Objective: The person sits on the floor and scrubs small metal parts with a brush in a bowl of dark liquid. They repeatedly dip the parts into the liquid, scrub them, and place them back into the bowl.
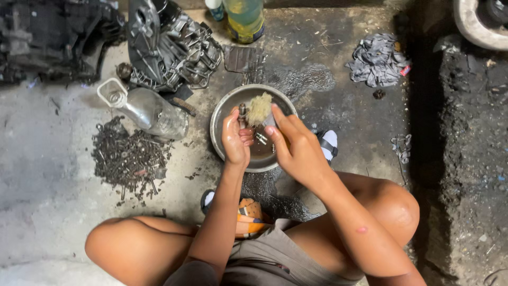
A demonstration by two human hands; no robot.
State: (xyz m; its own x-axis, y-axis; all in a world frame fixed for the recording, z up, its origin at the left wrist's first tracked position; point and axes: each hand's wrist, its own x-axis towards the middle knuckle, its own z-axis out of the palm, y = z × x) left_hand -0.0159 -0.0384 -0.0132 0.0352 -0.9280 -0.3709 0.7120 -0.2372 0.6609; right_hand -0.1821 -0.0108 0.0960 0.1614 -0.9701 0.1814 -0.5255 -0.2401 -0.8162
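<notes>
A round metal bowl (225,108) with dark liquid and a few small metal parts sits on the concrete floor between my knees. Over it, my left hand (235,139) is closed around a small metal bolt (242,109) whose end sticks up past my fingers. My right hand (296,148) grips a paintbrush with worn, pale bristles (260,108). The bristles rest against the bolt's tip. Both hands are wet and oily.
A clear plastic jug (151,111) lies on its side left of the bowl, above a heap of dark bolts and screws (129,159). A grey metal gearbox casing (169,47) and a yellow-liquid bottle (244,18) stand behind. A crumpled grey rag (377,59) lies at right.
</notes>
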